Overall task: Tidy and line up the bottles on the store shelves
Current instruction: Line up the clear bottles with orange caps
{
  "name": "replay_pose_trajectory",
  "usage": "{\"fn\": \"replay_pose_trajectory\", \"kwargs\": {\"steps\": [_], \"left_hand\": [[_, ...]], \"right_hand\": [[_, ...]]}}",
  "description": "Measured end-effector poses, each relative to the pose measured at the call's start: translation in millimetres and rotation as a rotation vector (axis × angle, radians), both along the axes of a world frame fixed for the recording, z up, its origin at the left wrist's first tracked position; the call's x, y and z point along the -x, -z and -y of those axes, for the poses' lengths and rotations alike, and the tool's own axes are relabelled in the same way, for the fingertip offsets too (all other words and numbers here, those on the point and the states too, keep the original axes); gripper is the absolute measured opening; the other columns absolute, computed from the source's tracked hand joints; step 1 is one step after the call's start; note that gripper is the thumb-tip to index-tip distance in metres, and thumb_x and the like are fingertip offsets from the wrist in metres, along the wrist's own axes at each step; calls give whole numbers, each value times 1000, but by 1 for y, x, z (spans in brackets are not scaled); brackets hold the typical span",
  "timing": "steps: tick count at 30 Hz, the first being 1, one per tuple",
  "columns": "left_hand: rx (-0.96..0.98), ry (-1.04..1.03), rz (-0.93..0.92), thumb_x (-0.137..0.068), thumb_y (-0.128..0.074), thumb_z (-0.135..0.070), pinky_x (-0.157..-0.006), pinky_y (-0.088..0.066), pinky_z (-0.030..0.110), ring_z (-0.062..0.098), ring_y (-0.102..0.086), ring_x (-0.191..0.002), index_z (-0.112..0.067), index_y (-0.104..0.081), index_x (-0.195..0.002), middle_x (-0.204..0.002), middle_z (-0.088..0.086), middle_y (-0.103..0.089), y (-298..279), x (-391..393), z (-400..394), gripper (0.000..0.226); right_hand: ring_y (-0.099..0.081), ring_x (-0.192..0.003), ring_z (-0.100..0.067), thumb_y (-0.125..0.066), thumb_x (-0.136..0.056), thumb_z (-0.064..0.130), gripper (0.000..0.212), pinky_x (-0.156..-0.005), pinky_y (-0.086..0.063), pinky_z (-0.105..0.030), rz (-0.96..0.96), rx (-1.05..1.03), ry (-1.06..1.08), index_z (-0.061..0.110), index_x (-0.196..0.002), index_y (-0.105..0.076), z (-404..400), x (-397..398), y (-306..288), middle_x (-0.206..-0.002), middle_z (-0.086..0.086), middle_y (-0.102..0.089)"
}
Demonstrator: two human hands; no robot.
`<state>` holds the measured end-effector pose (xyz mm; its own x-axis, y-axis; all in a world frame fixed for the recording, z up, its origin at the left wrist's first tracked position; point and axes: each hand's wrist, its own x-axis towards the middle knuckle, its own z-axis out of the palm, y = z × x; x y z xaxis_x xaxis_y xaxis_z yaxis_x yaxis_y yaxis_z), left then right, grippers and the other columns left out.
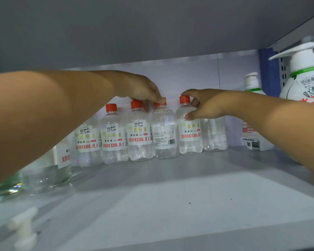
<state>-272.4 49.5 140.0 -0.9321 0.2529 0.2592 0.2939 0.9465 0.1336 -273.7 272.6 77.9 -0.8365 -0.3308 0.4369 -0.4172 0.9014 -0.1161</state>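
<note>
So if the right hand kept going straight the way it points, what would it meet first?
The right hand points left and already holds a red-capped bottle. Next in line is probably the backward-facing bottle under the left hand, though depth is unclear.

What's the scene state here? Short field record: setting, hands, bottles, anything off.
setting: grey shelf under an upper shelf, bottles at the back
left hand: grips the cap of the backward bottle
right hand: pinches the neck of the next bottle
row: clear red-capped bottles, standing upright
off: backward bottle shows its barcode side; the neighbours show front labels
right side: white pump bottle, near the camera
</note>
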Motion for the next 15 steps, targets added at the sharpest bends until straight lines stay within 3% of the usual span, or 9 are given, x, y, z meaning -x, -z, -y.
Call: {"fn": "replay_pose_trajectory", "kwargs": {"steps": [3, 7, 15], "left_hand": [[-26, 34, 9, -95, -69, -40, -101, -53, 33, 14, -75, -96, -27, -70, -118, -96, -9, -79, 2, -4, -3, 27], [-5, 12, -35, -95, -69, -40, -99, -50, 27, 11, -74, -97, -24, -73, -111, -101, -7, -78, 5, -3, -6, 23], [63, -84, -84, -94, -64, -52, -98, -52, 33, 24, -75, -95, -13, -75, -100, -95, 2, -79, 10, 8, -15, 41]], "right_hand": [[-58, -118, -24, -70, -93, 43, 77, -100, -47, -37, -2, 0, 0, 35, -156, -27, 0, 0, 1, -140, 2, -57], [-57, -120, -25, -70, -93, 43, 79, -102, -47, -36, 6, 4, 2, 35, -157, -25, 0, 0, 0, -143, 2, -56], [-55, -124, -26, -69, -93, 44, 81, -105, -46, -39, 1, 7, 7, 34, -158, -22, 1, 1, 2, -146, 1, -53]]}}
